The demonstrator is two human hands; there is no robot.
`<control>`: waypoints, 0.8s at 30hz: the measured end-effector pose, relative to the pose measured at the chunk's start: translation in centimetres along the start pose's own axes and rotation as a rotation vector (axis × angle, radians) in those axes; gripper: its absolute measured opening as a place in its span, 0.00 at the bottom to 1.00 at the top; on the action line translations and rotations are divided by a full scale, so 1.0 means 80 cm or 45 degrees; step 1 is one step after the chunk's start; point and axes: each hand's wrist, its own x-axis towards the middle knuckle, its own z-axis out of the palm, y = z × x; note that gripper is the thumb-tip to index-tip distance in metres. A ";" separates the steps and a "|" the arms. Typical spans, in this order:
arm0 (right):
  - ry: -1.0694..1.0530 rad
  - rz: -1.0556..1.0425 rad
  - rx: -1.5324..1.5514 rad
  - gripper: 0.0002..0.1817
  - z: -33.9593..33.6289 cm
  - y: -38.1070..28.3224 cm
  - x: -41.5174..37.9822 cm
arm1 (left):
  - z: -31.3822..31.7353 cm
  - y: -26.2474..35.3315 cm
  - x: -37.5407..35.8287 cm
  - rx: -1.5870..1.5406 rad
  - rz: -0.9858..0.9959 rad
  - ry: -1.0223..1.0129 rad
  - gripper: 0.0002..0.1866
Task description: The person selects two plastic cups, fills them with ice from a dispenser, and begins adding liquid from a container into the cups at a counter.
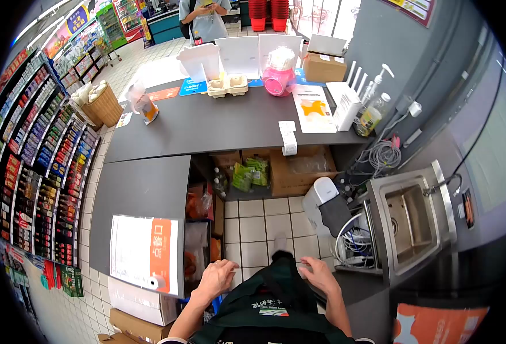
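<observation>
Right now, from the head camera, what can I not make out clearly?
In the head view:
Palms of left hand and right hand: hidden by their backs.
Curled paper strip: print too small.
Standing person: head cut off by the top edge.
Lower-right orange sheet: cut off by bottom edge.

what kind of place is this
Probably a drinks or takeaway counter inside a supermarket: the packed product shelves and stacked red baskets suggest the store, while the moulded cup carrier on the dark counter and the metal sink suggest a serving station.
</observation>
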 end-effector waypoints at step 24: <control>0.436 0.027 0.157 0.18 -0.099 0.064 0.528 | 0.091 -0.082 0.589 -0.005 -0.284 -0.085 0.33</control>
